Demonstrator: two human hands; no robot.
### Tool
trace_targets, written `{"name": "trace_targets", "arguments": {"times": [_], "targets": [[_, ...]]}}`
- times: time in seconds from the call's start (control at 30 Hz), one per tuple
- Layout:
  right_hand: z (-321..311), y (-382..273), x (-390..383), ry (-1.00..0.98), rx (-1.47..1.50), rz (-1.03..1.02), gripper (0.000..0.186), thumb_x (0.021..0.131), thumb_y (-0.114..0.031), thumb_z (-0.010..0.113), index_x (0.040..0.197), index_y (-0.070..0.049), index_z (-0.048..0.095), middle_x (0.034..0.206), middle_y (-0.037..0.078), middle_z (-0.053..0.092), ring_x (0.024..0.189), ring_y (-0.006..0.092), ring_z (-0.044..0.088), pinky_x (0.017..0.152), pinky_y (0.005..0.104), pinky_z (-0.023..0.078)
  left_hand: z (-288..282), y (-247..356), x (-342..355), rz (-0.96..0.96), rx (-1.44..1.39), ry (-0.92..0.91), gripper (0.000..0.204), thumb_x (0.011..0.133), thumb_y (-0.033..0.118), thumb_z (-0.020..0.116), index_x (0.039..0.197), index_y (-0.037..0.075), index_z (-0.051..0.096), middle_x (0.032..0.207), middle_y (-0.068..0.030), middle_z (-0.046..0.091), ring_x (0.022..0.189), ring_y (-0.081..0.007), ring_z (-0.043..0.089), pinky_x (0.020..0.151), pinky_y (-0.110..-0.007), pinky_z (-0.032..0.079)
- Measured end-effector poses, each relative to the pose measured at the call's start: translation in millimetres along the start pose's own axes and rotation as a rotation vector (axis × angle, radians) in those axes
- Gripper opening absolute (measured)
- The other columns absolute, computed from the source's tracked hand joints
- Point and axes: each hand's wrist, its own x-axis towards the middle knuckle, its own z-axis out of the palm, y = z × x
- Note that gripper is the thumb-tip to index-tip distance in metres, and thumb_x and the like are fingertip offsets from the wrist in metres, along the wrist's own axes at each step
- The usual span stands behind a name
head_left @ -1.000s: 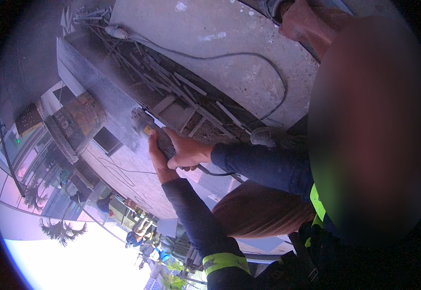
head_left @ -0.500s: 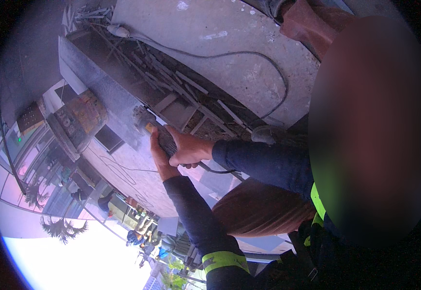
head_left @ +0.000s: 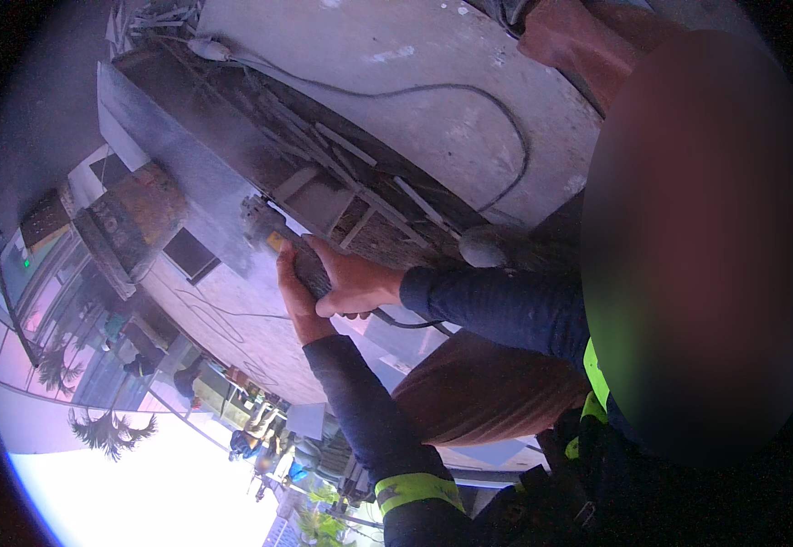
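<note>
Both hands grasp the grinder (head_left: 303, 262): L hand (head_left: 296, 296) wraps the body nearer the head, R hand (head_left: 366, 281) closes round the rear. Its body is dark, rounded, w/ a yellow patch; the chunky grey metal head sticks out past the fingers, over the edge of a flat, dusty pale panel (head_left: 212, 189). Can't tell if it touches. Black cord (head_left: 406, 323) trails behind R hand. Thin, straight, rough strips (head_left: 346, 144) lie alongside; scuffed, tapered bucket (head_left: 146, 205) stands on the panel.
</note>
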Motion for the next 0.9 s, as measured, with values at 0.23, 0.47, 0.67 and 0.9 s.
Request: {"name": "trace_targets", "arguments": {"times": [0.23, 0.47, 0.67, 0.9], "targets": [[4, 11, 7, 0.021, 0.000, -0.020, 0.118, 0.081, -0.009, 0.076, 0.172, -0.003, 0.001, 0.099, 0.023, 0.071, 0.059, 0.0219, 0.069, 0.049, 0.0348, 0.060, 1, 1, -2, -0.001, 0.020, 0.030, 0.042, 0.108, 0.046, 0.061, 0.119, 0.006, 0.067, 0.099, -0.0103, 0.075, 0.083, -0.0243, 0.075, 0.076, -0.039, 0.061], [9, 20, 12, 0.050, -0.034, -0.043, 0.117, 0.081, -0.012, 0.077, 0.171, -0.002, 0.004, 0.101, 0.026, 0.071, 0.061, 0.0254, 0.071, 0.050, 0.0368, 0.061, -3, -5, 0, 0.023, 0.012, 0.046, 0.046, 0.107, 0.048, 0.064, 0.123, 0.006, 0.067, 0.102, -0.0099, 0.075, 0.085, -0.0228, 0.075, 0.076, -0.037, 0.062], [10, 30, 17, 0.070, -0.087, -0.059, 0.122, 0.079, -0.016, 0.078, 0.173, 0.001, 0.003, 0.094, 0.023, 0.075, 0.058, 0.0249, 0.071, 0.052, 0.0377, 0.061, -11, -9, 1, -0.016, 0.004, -0.001, 0.049, 0.107, 0.050, 0.064, 0.127, 0.005, 0.067, 0.109, -0.0103, 0.075, 0.091, -0.0224, 0.075, 0.081, -0.037, 0.062], [1, 13, 7, -0.001, -0.030, 0.047, 0.115, 0.082, -0.011, 0.076, 0.171, -0.003, 0.004, 0.105, 0.027, 0.072, 0.067, 0.0271, 0.073, 0.051, 0.0352, 0.062, -1, -8, -2, -0.026, -0.050, 0.013, 0.050, 0.107, 0.049, 0.065, 0.131, 0.006, 0.068, 0.114, -0.0093, 0.075, 0.098, -0.0229, 0.074, 0.087, -0.037, 0.060]]}}
